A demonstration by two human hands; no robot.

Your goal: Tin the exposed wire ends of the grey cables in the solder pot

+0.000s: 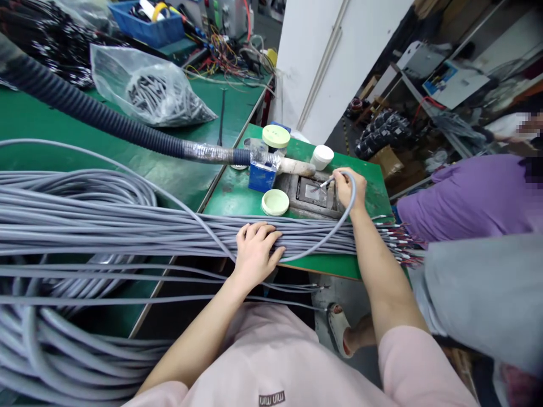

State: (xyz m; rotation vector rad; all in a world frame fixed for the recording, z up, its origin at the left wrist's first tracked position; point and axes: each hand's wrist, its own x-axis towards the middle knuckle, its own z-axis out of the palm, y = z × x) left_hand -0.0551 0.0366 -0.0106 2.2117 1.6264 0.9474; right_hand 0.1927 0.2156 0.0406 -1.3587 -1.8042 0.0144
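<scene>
My right hand [351,187] is closed around the end of a grey cable [322,244]. The cable loops back from that hand toward my left hand, and its stripped wire tips point down at a small solder pot [315,192], touching or just above its silvery surface. My left hand [257,249] lies with fingers spread on a thick bundle of grey cables [169,229]. Several stripped ends of the bundle [399,240] stick out past my right forearm. A pale round dish [275,203] sits between the bundle and the pot.
A ribbed hose [139,133] ends in a nozzle over the pot, resting on a blue box [261,176]. A white tub [322,157] and a yellow-lidded jar [275,137] stand behind. Coiled cables [68,356] fill the left. A person in purple [466,192] is at the right.
</scene>
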